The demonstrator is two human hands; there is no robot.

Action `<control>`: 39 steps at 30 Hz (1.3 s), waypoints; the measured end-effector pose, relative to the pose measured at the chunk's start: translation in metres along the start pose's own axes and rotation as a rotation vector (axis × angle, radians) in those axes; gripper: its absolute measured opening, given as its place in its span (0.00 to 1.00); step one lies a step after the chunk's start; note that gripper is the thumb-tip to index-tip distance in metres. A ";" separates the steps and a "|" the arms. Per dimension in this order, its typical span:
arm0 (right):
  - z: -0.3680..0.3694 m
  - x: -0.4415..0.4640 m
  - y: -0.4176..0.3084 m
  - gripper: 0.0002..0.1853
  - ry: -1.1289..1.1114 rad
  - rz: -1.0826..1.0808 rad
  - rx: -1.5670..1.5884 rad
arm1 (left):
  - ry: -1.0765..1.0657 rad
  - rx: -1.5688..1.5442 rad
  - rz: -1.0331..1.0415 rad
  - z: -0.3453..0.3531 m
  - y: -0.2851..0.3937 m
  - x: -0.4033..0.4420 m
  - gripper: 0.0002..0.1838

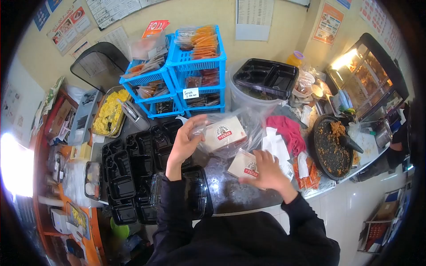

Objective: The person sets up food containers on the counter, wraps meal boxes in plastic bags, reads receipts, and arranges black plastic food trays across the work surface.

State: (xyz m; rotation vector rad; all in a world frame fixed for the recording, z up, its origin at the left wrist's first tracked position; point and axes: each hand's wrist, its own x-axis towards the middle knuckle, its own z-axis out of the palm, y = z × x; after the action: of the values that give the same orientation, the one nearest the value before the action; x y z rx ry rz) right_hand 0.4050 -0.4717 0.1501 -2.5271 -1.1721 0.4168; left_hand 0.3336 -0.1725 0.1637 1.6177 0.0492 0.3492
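Observation:
My left hand (183, 141) is closed on the edge of a clear plastic bag (256, 128), with thumb and fingers curled at its left side. Inside the bag lies a white food box (224, 134) with a red and black printed label. Just in front of it, a second white food box (243, 163) with the same label sits near the middle of the dark table (226, 195). My right hand (269, 172) grips this second box from the right, fingers over its top and partly hiding it. The second box is outside the bag.
Black compartment trays (120, 175) crowd the left. Blue baskets (197, 64) of sachets stand behind, beside a lidded tub (253, 104). To the right are a pink cloth (286, 133), white papers (274, 144), sauce sachets (308, 175) and a large mortar (326, 153) with a pestle.

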 end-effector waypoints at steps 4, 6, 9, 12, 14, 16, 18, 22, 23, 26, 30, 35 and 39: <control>0.085 -0.003 0.030 0.69 0.010 0.153 -0.319 | 0.116 -0.038 0.047 0.008 -0.002 -0.005 0.28; 0.090 -0.001 0.040 0.71 -0.075 0.211 -0.223 | 0.130 -0.048 0.031 0.005 -0.008 -0.007 0.25; 0.050 -0.004 0.031 0.68 -0.302 0.007 -0.202 | 0.184 -0.037 0.015 0.001 -0.017 -0.006 0.22; -0.014 -0.001 -0.002 0.64 -0.394 -0.320 -0.100 | 0.212 -0.043 0.001 0.001 -0.012 -0.012 0.22; -0.051 0.015 -0.026 0.63 -0.345 -0.524 -0.022 | 0.206 -0.142 -0.011 -0.003 -0.019 -0.016 0.22; -0.072 0.048 -0.043 0.63 -0.286 -0.673 0.007 | 0.206 -0.237 -0.028 -0.007 -0.025 -0.019 0.23; -0.078 0.086 -0.055 0.62 -0.222 -0.767 -0.012 | 0.174 -0.415 -0.029 -0.006 -0.027 -0.026 0.26; -0.030 0.163 -0.037 0.60 -0.167 -0.813 0.069 | 0.416 -0.422 -0.001 -0.007 -0.066 -0.035 0.32; -0.014 0.174 -0.027 0.58 -0.166 -0.752 0.042 | 0.437 -0.311 -0.070 -0.021 -0.092 -0.041 0.29; 0.013 0.193 -0.012 0.54 -0.207 -0.485 -0.148 | 0.499 -0.041 -0.127 -0.015 -0.087 -0.055 0.30; 0.024 0.200 0.001 0.51 -0.133 -0.377 -0.353 | 0.371 0.138 -0.013 0.004 -0.040 -0.037 0.36; 0.025 0.200 0.005 0.42 -0.015 -0.276 -0.457 | 0.277 -0.161 0.143 0.020 0.027 0.040 0.37; 0.019 0.176 0.007 0.39 0.031 -0.275 -0.401 | 0.450 -0.064 0.134 -0.016 0.018 0.060 0.34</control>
State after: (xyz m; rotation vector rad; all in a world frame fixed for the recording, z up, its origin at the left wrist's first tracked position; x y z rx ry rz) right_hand 0.5114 -0.3360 0.1080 -2.6193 -1.7052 0.0767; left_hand 0.3838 -0.1438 0.1933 1.4568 0.2697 0.8057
